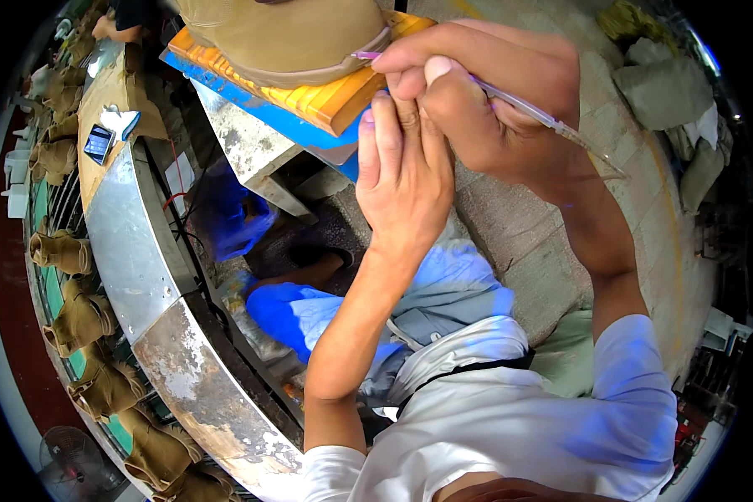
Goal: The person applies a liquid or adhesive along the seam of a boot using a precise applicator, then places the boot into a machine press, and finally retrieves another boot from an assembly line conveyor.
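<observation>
Tan shoe: sitting up at the top of the view, ahead of both hands and a bit to their left. Resting on a yellow wooden block, with a blue board lying under that. Showing a big round side, with a thin rim curving along the bottom. Running off the top of the view, so hiding which way the long axis goes; cannot tell. Lying nearer to the right hand than to the left hand.

On the right: gripping a clear pen, with fingers curling round and thumb pressing. Pointing the purple tip left, at the low right part of the rim. Touching there or stopping just beside; cannot tell. Slanting the pen from low on the right to high on the left, with the back end sticking out past the hand.

On the left: reaching up from below, not clenching, with fingers stretching out long and close together. Lying by the block's near corner and just under the right hand. Hiding some fingertips there, so not showing any held thing; cannot tell.

Mattering most: meeting at one small place, with the pen tip facing in from the right and the rim curving past.
</observation>
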{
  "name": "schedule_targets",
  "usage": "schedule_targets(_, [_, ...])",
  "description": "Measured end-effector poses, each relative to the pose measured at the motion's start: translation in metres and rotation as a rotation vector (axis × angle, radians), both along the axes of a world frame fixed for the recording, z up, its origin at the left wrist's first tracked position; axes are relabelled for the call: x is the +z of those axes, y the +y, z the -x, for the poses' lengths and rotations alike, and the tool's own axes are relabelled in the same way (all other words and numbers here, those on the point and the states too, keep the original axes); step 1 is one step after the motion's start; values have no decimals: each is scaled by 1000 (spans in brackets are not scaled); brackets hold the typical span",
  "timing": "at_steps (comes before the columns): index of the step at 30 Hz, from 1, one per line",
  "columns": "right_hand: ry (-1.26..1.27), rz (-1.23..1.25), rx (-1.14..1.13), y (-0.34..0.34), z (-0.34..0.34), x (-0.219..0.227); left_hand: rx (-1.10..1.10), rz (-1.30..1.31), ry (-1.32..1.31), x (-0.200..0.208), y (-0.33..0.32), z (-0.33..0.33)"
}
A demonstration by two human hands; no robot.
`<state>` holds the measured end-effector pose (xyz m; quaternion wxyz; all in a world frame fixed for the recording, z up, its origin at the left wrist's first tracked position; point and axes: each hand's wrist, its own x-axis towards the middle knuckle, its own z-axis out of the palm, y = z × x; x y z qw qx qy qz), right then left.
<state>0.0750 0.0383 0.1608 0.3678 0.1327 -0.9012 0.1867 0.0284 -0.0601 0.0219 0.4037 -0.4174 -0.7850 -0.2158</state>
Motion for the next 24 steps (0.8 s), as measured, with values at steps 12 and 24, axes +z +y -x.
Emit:
schedule_targets(12, [352, 210, 313, 3, 34, -41, 44, -106, 124, 3, -60, 36])
schedule_targets(24, [103, 392, 266, -35, 63, -62, -66, -217, 124, -8, -124, 100])
